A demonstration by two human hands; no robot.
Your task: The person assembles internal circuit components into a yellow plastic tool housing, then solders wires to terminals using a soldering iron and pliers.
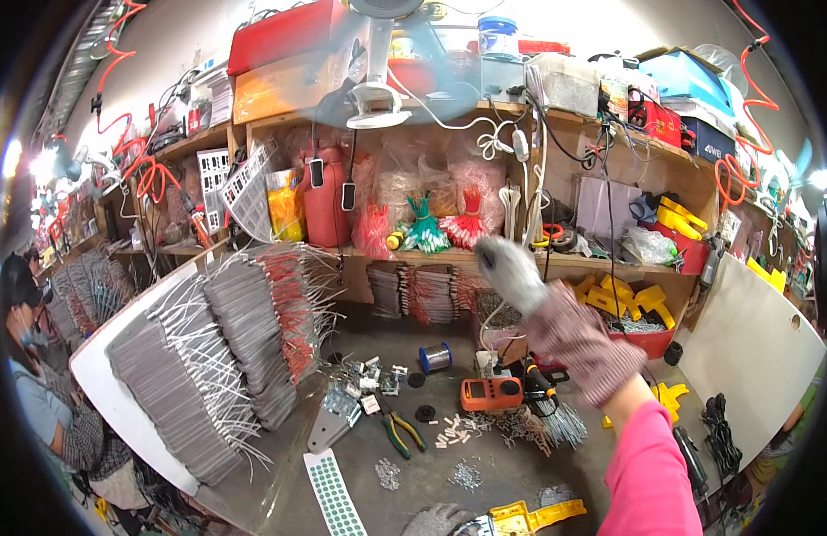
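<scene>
My right hand (513,275), in a grey glove, is raised in front of the shelf, its arm in a checked cuff and pink sleeve. It is blurred, and I cannot make out whether it holds anything. Bundles of red-and-white (464,221) and green-and-white (424,229) pieces stand on the shelf just beyond it. At the lower edge, my left hand (438,520), also grey-gloved, shows only in part, with its fingers hidden. Beside it lies a yellow plastic part (537,516), with a small silver-coloured piece between the two.
Green-handled pliers (403,435), a solder spool (436,357), an orange meter (490,395) and loose screws (467,475) lie on the dark bench. Stacked grey strips with wires (177,375) lean on a white board at left. A red bin (644,343) holds yellow parts. Another person (40,384) sits far left.
</scene>
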